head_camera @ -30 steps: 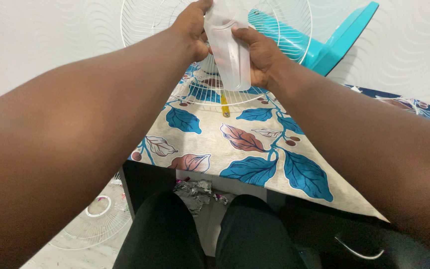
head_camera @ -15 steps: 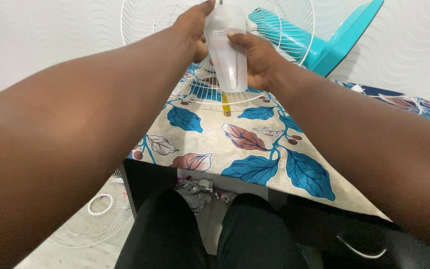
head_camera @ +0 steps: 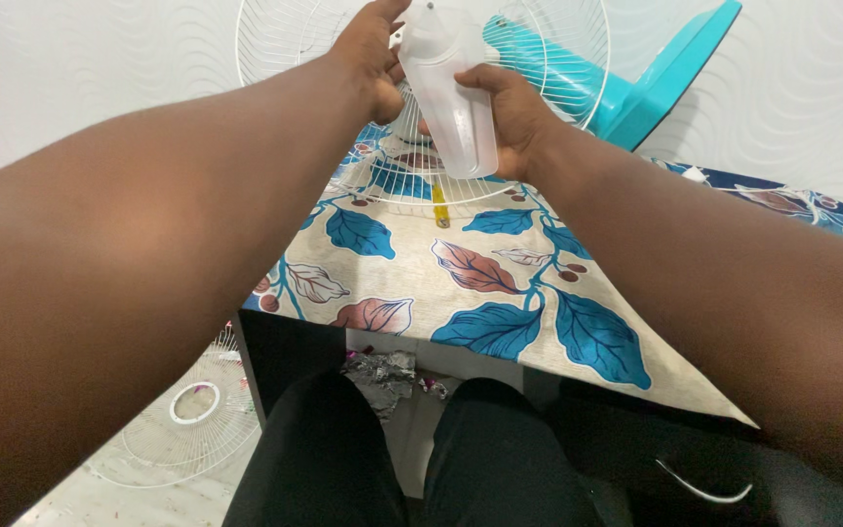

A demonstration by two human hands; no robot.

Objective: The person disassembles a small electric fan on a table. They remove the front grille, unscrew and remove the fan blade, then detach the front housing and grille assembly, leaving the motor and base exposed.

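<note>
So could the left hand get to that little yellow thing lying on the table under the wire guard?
Probably not directly. The yellow tool lies on the leaf-patterned tablecloth at the lower rim of the white wire guard, and the translucent fan blade hangs just above it. The left hand is also up at the blade.

— What stood behind the hands?
— A white wall [head_camera: 100, 59] with a wavy raised pattern, evenly lit.
— And below them?
— A table under a leaf-printed cloth [head_camera: 500, 293], blue and brown on cream. Down to the left, a pale floor [head_camera: 100, 498] carried a white wire grille [head_camera: 192, 420].
</note>
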